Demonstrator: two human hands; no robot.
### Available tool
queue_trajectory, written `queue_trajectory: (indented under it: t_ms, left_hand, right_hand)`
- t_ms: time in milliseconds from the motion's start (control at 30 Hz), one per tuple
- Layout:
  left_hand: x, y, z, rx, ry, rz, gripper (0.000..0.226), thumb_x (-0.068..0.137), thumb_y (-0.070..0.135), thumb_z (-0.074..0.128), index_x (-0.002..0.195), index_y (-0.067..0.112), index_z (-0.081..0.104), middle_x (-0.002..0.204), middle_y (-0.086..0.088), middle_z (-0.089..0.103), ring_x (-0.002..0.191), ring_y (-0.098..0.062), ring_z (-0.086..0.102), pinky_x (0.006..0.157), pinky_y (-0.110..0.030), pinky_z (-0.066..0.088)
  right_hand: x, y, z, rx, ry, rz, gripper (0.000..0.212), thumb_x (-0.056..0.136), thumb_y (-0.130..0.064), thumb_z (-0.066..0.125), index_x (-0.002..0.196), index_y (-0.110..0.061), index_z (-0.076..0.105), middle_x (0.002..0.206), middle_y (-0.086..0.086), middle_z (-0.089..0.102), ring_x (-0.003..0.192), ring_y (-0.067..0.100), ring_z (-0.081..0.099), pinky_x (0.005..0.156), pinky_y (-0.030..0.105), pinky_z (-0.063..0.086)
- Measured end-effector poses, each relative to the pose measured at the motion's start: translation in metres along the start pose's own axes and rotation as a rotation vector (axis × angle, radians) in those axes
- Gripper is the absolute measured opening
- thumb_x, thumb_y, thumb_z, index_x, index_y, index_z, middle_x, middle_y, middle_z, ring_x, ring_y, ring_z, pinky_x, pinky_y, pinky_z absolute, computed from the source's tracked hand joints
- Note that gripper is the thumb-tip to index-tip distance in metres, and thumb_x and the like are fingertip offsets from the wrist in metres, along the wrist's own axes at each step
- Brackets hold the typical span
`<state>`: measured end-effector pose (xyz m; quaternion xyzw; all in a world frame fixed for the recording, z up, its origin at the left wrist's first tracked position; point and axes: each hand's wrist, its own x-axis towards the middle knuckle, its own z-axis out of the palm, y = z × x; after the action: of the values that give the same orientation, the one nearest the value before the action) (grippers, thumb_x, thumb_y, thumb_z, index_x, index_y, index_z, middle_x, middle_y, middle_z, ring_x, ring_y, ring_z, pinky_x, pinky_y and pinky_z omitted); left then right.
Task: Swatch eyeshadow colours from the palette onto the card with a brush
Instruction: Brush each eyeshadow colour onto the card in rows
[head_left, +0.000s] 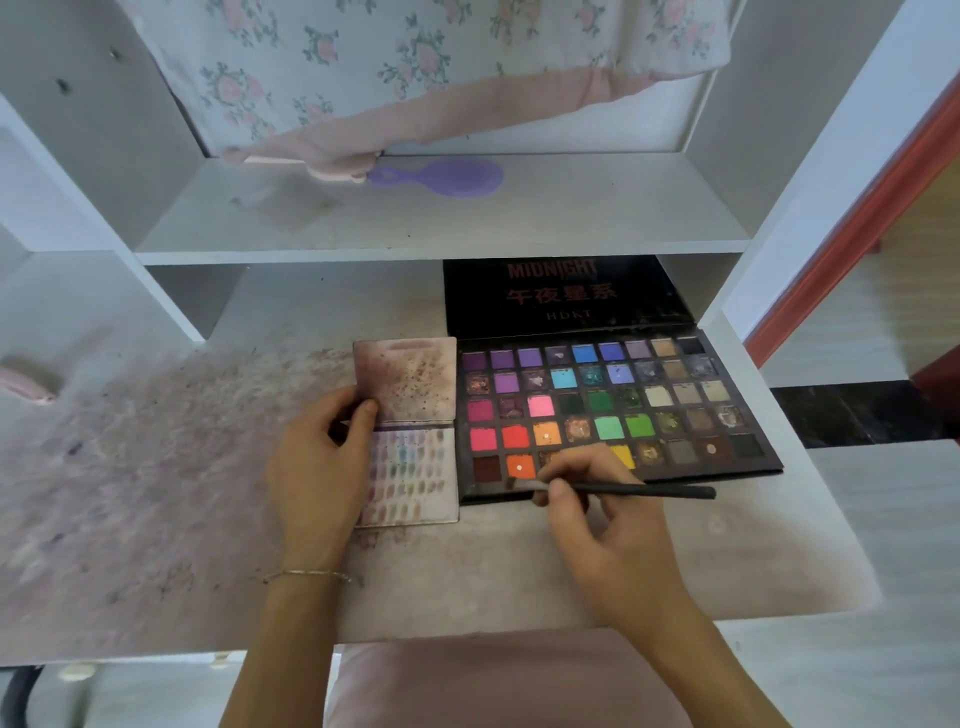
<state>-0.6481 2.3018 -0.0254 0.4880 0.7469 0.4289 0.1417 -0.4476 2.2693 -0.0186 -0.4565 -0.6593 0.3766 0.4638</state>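
Two hands work — the left hand (317, 457) pinches a folded, powder-stained white card (415, 447) beside the open black multicoloured eyeshadow palette (613, 410); the right hand (597, 499) grips a thin black brush (623, 489) at the palette's front edge.

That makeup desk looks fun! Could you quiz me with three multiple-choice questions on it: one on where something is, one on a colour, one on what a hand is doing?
1. Where is the swatch card relative to the palette?
A. to its left
B. on its lid
C. on the upper shelf

2. What colour is the hairbrush on the shelf?
A. green
B. purple
C. black

3. What is the right hand doing?
A. lying flat
B. holding the brush
C. closing the palette

Answers:
1 A: the card lies beside the palette's left edge.
2 B: it is lilac-purple.
3 B: its fingers pinch the black handle.
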Motion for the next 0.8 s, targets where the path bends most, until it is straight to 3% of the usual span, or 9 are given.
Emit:
queue_trajectory:
  t_ms: [67,133,233,333,433,633,800]
  left_hand:
    - [0.000,0.000,0.000,0.004,0.001,0.007,0.023,0.088,0.019,0.057,0.108,0.015,0.066,0.089,0.010,0.059,0.074,-0.003,0.049,0.062,-0.009,0.031]
    - [0.000,0.000,0.000,0.006,0.003,0.009,0.023,0.088,0.019,0.057,0.108,0.015,0.067,0.087,0.012,0.057,0.075,-0.004,0.050,0.063,-0.009,0.031]
    - [0.001,-0.002,0.000,-0.005,0.004,0.011,0.021,0.087,0.020,0.058,0.106,0.016,0.067,0.087,0.012,0.058,0.077,-0.007,0.054,0.065,-0.016,0.038]
    - [0.002,-0.003,0.001,-0.020,0.000,0.006,0.021,0.087,0.020,0.058,0.105,0.017,0.068,0.087,0.010,0.061,0.080,-0.011,0.058,0.073,-0.026,0.043]
    - [0.002,-0.003,0.001,-0.025,0.001,0.010,0.021,0.087,0.021,0.057,0.106,0.018,0.067,0.089,0.010,0.062,0.081,-0.012,0.059,0.075,-0.027,0.045]
    - [0.002,-0.003,0.002,-0.017,0.008,0.000,0.021,0.087,0.022,0.057,0.105,0.019,0.067,0.086,0.013,0.060,0.080,-0.010,0.057,0.073,-0.025,0.042]
    - [0.001,-0.001,0.002,-0.019,0.009,0.001,0.021,0.087,0.022,0.057,0.105,0.020,0.067,0.087,0.013,0.060,0.080,-0.010,0.058,0.075,-0.027,0.045]
  right_hand:
    - [0.001,-0.001,0.011,0.016,-0.065,0.015,0.008,0.077,-0.035,0.047,0.083,-0.034,0.052,0.080,-0.012,0.059,0.075,0.012,0.057,0.067,0.023,0.047]
    - [0.004,-0.004,0.019,0.007,-0.087,0.009,0.003,0.078,-0.032,0.051,0.080,-0.032,0.052,0.081,-0.011,0.057,0.073,0.007,0.057,0.064,0.016,0.045]
    - [0.009,-0.006,0.028,-0.020,-0.091,-0.010,0.015,0.078,-0.019,0.056,0.075,-0.033,0.052,0.083,-0.011,0.058,0.071,0.001,0.054,0.061,0.008,0.041]
    - [0.011,-0.006,0.035,-0.058,-0.144,0.003,0.015,0.077,-0.022,0.056,0.074,-0.036,0.052,0.080,-0.012,0.058,0.075,0.006,0.055,0.062,0.014,0.044]
    - [0.011,-0.004,0.036,-0.089,-0.166,0.014,0.009,0.076,-0.023,0.056,0.074,-0.032,0.055,0.075,-0.011,0.058,0.077,0.008,0.054,0.065,0.020,0.045]
    - [0.011,-0.005,0.035,-0.169,-0.207,-0.010,0.019,0.078,-0.022,0.058,0.073,-0.038,0.051,0.074,-0.015,0.056,0.081,0.006,0.050,0.066,0.016,0.041]
    - [0.011,-0.005,0.036,-0.214,-0.244,-0.014,0.009,0.076,-0.027,0.053,0.073,-0.034,0.050,0.074,-0.029,0.052,0.080,0.002,0.046,0.067,0.009,0.035]
